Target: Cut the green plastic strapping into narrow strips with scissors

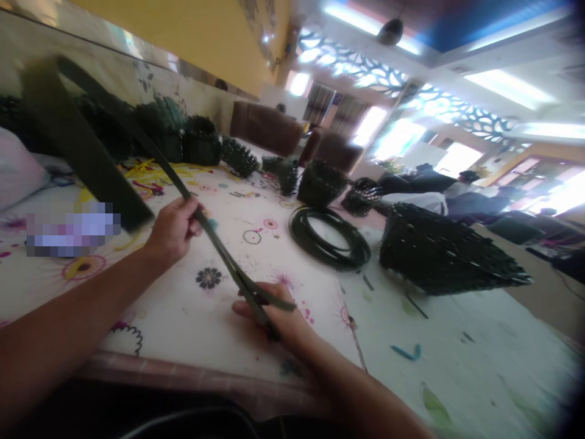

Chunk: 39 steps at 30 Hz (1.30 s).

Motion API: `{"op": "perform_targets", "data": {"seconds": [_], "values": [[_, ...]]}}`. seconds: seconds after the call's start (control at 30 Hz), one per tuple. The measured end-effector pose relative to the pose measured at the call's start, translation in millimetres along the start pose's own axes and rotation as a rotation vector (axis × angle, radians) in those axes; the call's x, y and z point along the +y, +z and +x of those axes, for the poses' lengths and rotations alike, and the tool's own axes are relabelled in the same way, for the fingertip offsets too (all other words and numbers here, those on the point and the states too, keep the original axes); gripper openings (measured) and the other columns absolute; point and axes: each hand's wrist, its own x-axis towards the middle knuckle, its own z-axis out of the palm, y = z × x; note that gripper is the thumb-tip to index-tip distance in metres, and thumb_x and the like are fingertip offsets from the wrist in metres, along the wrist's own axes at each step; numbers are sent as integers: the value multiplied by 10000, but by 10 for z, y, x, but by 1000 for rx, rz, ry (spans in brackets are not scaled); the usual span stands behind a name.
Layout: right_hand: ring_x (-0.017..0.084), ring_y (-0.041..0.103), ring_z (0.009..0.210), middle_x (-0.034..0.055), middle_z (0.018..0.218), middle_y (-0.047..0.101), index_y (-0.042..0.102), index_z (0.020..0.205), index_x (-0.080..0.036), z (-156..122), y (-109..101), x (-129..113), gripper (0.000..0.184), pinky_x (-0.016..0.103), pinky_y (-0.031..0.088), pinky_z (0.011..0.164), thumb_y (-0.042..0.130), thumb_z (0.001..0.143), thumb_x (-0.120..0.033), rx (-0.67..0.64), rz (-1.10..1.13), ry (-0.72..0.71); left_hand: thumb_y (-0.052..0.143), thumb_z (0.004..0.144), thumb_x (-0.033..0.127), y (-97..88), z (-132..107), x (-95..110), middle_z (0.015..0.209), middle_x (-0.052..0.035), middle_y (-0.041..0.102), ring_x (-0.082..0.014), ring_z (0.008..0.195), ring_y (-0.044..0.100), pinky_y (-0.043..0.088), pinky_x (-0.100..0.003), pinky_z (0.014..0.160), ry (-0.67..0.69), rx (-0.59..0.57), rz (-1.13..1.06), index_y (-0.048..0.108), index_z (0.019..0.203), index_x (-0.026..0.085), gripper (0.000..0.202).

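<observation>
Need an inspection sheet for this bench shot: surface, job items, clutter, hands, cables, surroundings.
Surface: table under a white floral cloth.
Job's things: dark green strip; dark coil; large woven basket; smaller baskets behind.
Clutter: yellow offcuts; blue scrap.
Hands: left hand and right hand both grip the strip.
Cables: nothing seen.
Surroundings: seated people, brown sofas, yellow wall.

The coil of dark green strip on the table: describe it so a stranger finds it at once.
Start at the table with the flowered white cloth. Near its middle, beyond the right hand and left of the big woven basket on its side, lies the coil. It alone is a flat open ring; its neighbours are woven baskets.
</observation>
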Motion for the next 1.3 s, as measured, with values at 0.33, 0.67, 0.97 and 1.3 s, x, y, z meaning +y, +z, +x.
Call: {"op": "perform_targets", "data": {"seconds": [0.33, 0.67, 0.97, 1.3], "values": [[76, 411, 499, -68, 568, 515, 731, 914, -160, -38, 11, -78, 457, 223, 308, 482, 890, 653, -499, -6, 109, 49, 546, 943, 144, 10, -97, -96, 536, 34, 437, -33, 343, 282, 222, -177, 346, 11, -53, 57, 580, 706, 133, 239], [73, 367, 528, -72, 546, 459, 687, 812, -163, -32, 17, -6, 348, 227, 261, 502, 825, 740, -474, -10, 29, -66, 553, 933, 151, 4, -88, -123, 512, 38, 418, -41, 343, 272, 219, -185, 343, -25, -51, 67, 577, 708, 140, 226], [70, 412, 491, -69, 520, 488, 724, 851, -152, -19, 23, 7, 427, 213, 293, 474, 863, 694, -524, 2, 44, -2, 495, 979, 150, 14, -14, -19, 504, 54, 425, -41, 330, 285, 225, -190, 345, 15, 22, 75, 533, 724, 156, 257], [94, 487, 470, -56, 564, 549, 711, 946, -142, -13, -4, -49, 571, 224, 380, 444, 873, 631, -589, 23, 47, 72, 524, 969, 179, 24, -121, -115, 476, 61, 402, -40, 311, 257, 210, -180, 322, 9, -52, 91, 549, 730, 156, 241]]}}
